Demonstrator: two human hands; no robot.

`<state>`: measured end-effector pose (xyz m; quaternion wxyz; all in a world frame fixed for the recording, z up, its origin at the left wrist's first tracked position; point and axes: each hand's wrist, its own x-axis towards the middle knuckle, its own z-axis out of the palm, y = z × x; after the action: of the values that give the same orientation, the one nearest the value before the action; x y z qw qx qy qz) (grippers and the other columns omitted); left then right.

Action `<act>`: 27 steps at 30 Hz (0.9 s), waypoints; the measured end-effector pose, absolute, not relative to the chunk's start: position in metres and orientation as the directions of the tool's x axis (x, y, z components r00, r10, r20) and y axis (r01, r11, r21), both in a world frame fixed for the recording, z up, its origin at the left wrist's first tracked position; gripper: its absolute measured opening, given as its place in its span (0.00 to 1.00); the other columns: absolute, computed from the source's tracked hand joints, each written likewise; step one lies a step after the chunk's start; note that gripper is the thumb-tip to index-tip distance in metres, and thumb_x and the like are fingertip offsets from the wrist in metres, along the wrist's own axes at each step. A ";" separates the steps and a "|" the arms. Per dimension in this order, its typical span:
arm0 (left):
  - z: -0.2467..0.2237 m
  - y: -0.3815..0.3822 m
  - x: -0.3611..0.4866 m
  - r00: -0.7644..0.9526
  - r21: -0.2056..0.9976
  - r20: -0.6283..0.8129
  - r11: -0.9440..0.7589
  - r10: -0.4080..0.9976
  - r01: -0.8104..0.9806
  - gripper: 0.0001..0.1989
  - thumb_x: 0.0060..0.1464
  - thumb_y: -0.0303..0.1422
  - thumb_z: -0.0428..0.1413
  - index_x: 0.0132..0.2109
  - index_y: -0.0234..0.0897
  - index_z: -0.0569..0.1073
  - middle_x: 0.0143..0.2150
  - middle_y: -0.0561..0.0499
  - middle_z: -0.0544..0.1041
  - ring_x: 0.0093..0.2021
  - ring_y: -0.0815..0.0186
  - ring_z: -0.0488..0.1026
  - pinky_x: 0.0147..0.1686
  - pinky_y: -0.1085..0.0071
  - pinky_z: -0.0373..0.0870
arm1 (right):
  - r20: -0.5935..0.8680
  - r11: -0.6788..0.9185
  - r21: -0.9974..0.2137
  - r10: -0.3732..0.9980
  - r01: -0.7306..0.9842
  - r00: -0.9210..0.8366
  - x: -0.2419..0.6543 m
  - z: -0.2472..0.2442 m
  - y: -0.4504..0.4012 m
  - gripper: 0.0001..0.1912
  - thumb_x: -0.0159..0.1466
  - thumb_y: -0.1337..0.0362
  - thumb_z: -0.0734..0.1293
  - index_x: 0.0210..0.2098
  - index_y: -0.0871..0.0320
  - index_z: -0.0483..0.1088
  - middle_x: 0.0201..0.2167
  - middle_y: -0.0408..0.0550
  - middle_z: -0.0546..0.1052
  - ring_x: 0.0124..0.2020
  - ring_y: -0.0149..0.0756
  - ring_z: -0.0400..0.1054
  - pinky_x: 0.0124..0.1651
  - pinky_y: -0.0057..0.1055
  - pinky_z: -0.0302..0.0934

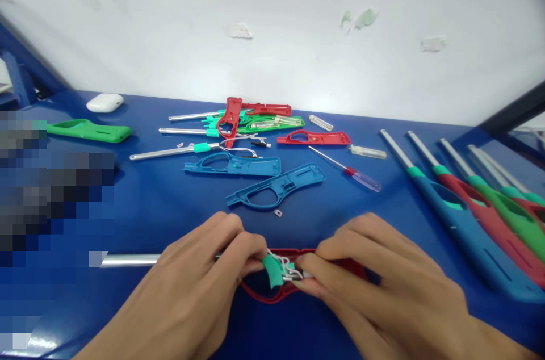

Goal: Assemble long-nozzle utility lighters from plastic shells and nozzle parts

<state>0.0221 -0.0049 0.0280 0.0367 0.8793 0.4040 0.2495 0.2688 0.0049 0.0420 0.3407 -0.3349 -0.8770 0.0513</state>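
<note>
With left hand (204,286), clamped on green trigger (273,272). With right hand (383,275), clamped on small black part (293,278) beside white wires (279,258). Positioned over red lighter half (272,300), on blue table (140,195).

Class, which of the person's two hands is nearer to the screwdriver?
Right. The right hand is just below the screwdriver in the view; the left hand is farther off, down and to its left.

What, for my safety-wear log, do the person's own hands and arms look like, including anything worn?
The left hand and right hand are both ungloved, with slim fingers. No ring, watch or bracelet shows, and no sleeve, cable or marking is visible on either arm. Some fingertips are hidden.
</note>
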 end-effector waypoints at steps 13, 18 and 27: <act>0.029 -0.003 0.025 0.539 0.283 0.408 -0.663 0.737 0.693 0.14 0.64 0.18 0.47 0.47 0.42 0.68 0.40 0.52 0.70 0.37 0.66 0.68 0.35 0.70 0.68 | 0.575 0.763 -0.342 0.631 0.548 -0.520 0.267 0.048 0.004 0.10 0.73 0.68 0.67 0.35 0.56 0.79 0.28 0.41 0.77 0.28 0.30 0.67 0.30 0.32 0.61; 0.029 -0.005 0.023 0.530 0.303 0.409 -0.659 0.743 0.689 0.15 0.64 0.17 0.46 0.47 0.42 0.67 0.40 0.53 0.71 0.36 0.67 0.69 0.35 0.72 0.69 | 0.609 0.767 -0.299 0.611 0.568 -0.506 0.264 0.045 0.003 0.11 0.73 0.67 0.66 0.34 0.56 0.78 0.27 0.41 0.77 0.28 0.30 0.67 0.30 0.32 0.60; 0.030 -0.003 0.026 0.520 0.298 0.407 -0.647 0.751 0.702 0.14 0.65 0.18 0.45 0.46 0.42 0.68 0.37 0.53 0.71 0.34 0.67 0.69 0.32 0.72 0.69 | 0.592 0.783 -0.202 0.576 0.589 -0.563 0.264 0.050 0.005 0.15 0.75 0.68 0.64 0.33 0.56 0.77 0.26 0.40 0.76 0.27 0.29 0.66 0.31 0.31 0.62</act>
<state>0.0262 -0.0034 0.0304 0.0478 0.8704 0.4174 0.2568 0.2643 0.0053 0.0499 0.3313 -0.3295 -0.8841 -0.0094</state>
